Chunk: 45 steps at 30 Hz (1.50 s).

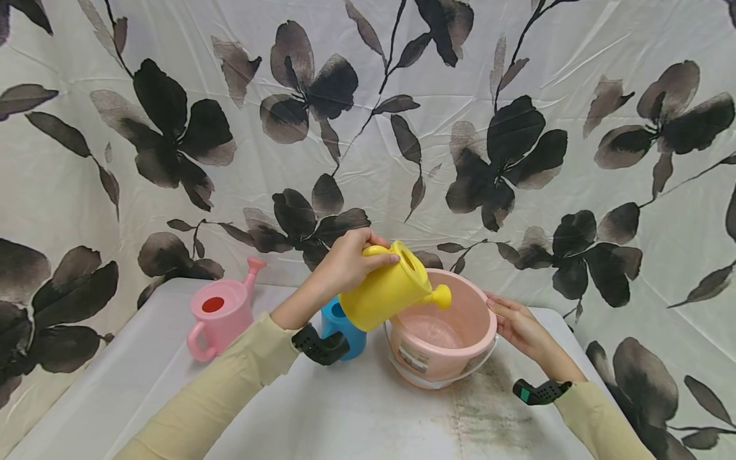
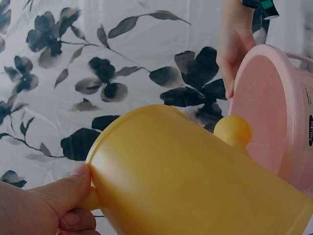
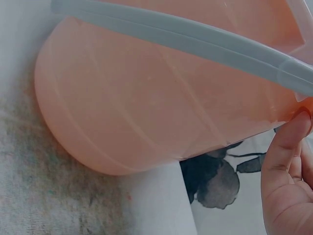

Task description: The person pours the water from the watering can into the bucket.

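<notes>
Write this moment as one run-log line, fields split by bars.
left hand: grips yellow can, tilted toward bucket | right hand: touches bucket | pink can, blue can: on table

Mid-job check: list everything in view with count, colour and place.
Table: 1, white, stained near bucket
Bucket: 1, pink, on table
Bucket handle: 1, whitish, hanging down
Label: 1, pale, on bucket
Yellow watering can: 1, yellow, tilted at bucket's opening
Blue watering can: 1, blue, left of bucket
Pink watering can: 1, pink, table's left
Floral cloth: white, dark flowers, behind table
Wristbands: 2, black
Sleeves: 2, pale yellow
Left hand: 1, gripping yellow can
Right hand: 1, touching bucket
</notes>
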Motion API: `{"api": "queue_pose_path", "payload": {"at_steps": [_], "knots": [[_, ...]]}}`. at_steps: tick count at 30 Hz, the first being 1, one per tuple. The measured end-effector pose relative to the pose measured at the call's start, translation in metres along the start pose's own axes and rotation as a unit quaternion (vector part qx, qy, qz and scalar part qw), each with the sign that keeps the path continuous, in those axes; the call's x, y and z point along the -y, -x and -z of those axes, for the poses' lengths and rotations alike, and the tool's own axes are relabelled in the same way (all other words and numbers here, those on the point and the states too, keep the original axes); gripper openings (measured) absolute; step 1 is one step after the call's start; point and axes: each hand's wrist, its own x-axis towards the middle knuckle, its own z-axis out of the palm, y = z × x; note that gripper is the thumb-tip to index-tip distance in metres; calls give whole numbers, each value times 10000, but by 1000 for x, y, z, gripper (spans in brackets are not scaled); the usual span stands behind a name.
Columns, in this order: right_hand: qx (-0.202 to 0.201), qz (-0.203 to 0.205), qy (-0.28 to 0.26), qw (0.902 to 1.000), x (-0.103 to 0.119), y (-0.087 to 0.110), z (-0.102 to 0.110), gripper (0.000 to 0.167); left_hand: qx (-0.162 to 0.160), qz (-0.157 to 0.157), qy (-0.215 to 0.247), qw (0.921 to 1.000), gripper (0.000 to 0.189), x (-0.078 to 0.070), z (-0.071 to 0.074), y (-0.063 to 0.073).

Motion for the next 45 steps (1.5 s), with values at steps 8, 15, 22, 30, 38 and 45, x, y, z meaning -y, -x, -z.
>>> {"api": "queue_pose_path", "payload": {"at_steps": [8, 15, 22, 30, 38, 45], "knots": [[13, -36, 57, 10000, 1, -5, 2, 66, -26, 32, 50, 10000, 33, 0, -3, -3], [47, -21, -19, 10000, 2, -8, 3, 66, -46, 25, 45, 10000, 33, 3, -3, -5], [108, 15, -25, 9999, 2, -11, 6, 66, -56, 58, 48, 10000, 32, 5, -3, -7], [166, -16, -31, 9999, 2, -15, 10, 66, -78, 80, -4, 9999, 33, 3, -4, -10], [197, -3, -20, 9998, 2, -18, 12, 66, -98, 104, -34, 9999, 32, 2, -4, -11], [186, 38, -80, 9998, 2, -14, 9, 68, -60, 93, -49, 9999, 33, 2, -3, -9]]}}
